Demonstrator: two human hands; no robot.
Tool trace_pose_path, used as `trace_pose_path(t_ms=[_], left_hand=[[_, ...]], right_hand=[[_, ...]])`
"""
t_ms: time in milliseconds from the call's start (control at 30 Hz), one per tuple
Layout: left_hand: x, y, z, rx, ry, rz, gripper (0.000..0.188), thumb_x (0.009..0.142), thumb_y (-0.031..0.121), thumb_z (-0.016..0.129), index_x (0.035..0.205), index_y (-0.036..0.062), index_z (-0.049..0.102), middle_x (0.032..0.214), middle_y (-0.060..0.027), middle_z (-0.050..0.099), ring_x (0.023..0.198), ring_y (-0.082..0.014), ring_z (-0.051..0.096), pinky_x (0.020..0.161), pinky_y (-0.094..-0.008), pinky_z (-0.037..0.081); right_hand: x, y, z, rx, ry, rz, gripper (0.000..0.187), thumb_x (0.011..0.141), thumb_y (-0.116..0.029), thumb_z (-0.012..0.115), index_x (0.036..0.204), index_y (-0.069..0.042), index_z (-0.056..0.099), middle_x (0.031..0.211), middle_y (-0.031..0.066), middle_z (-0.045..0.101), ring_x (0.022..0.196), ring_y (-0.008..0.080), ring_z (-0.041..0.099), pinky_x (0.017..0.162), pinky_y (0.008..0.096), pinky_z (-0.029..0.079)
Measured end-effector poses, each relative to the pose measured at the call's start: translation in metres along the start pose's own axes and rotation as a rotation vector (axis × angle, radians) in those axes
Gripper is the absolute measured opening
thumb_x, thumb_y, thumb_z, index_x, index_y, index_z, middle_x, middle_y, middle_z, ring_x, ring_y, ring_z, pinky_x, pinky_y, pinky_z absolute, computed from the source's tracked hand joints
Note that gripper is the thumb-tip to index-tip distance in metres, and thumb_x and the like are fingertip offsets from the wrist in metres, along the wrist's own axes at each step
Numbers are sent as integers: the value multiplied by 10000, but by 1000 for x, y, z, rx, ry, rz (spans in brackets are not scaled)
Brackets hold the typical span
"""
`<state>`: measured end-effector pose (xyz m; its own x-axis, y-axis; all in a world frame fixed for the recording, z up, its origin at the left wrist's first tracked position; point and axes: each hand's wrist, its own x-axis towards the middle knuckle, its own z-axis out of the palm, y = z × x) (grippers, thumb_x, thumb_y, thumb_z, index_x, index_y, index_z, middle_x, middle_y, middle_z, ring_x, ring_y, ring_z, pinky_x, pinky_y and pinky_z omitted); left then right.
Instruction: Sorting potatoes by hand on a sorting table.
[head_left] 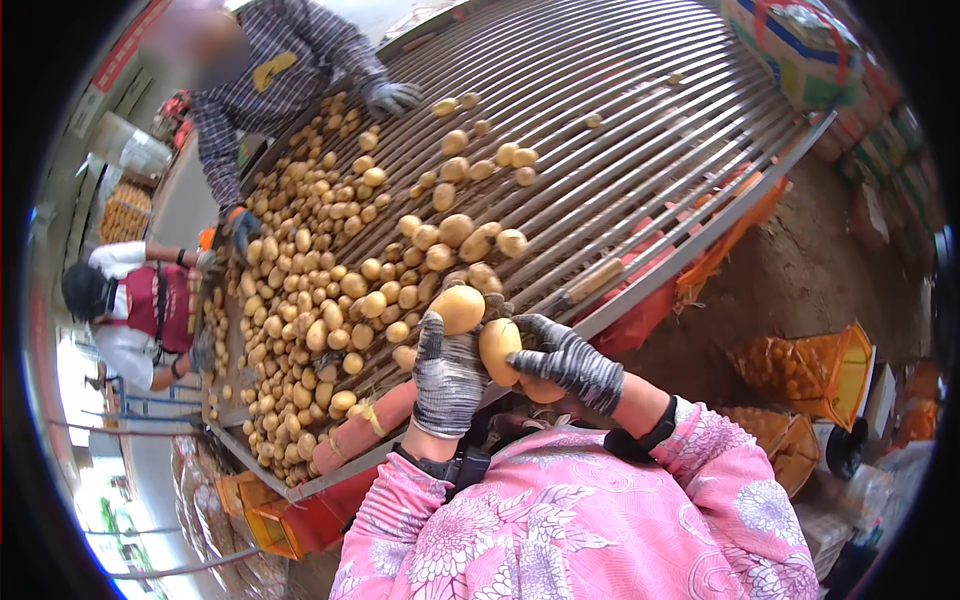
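Grey-and-black striped knit covers both of the wearer's hands, held just above the near edge of the sorting table [640, 150]. The left hand [448, 382] is clasped around a large potato [459, 309]; its thumb lies along the left side, while the potato hides most of its fingers, and the dark, knobbly shapes just behind are hard to make out. The right hand [568, 362] grips an oval potato [497, 352] beside it, thumb and fingers on its right side, the far face out of sight. Under that hand a third potato [543, 389] shows only in part; whether it is held or merely lies there, I cannot tell. Beyond, the potato heap [300, 330] covers so much of the table's left part that the bars under it are mostly hidden. Near the front rail rests a wooden handle [595, 280], its kind of tool unclear. Across the table, a co-worker in a checked shirt [262, 85] has a blurred face and a lower body out of sight; a second person in a dark red apron [163, 308] appears sideways, bent by the lens. Dark clutter at the lower right blurs into the rim.
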<state>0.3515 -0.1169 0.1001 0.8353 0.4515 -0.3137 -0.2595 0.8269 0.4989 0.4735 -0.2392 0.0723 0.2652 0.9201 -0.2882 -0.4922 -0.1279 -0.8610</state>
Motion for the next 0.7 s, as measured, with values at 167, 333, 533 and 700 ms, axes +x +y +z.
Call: trace_pose_path(t_ms=[167,333,533,700], left_hand=[[8,-27,29,95,-46,-3,625,898,519,545,1307,55,456,1265,-138,532,1170,-280,515,1041,-447,389],[17,-49,63,27,-174,-162,655,874,456,562,1353,38,406,1389,-193,427,1252,-326,444,1102,-466,296],[25,-83,89,-40,-277,-308,567,876,372,570,1300,14,458,1315,-217,491,1212,-330,475,1079,-471,332],[27,-71,50,140,-234,-283,412,888,363,575,1180,77,526,912,-110,599,665,-206,570,570,-326,505]], right_hand=[[-29,5,-25,-42,17,-250,867,763,-165,756,1458,-15,260,1270,120,531,1092,152,539,929,284,462],[-75,-14,-50,-62,155,-274,827,741,-152,780,1423,-23,330,1241,96,557,1141,177,536,997,299,425],[-159,8,-113,444,239,-351,665,726,-163,802,1287,-74,455,1086,141,632,1002,278,641,885,392,525],[-215,90,-158,741,427,-368,508,816,-271,723,1233,-103,488,1015,129,642,856,285,665,617,446,576]])
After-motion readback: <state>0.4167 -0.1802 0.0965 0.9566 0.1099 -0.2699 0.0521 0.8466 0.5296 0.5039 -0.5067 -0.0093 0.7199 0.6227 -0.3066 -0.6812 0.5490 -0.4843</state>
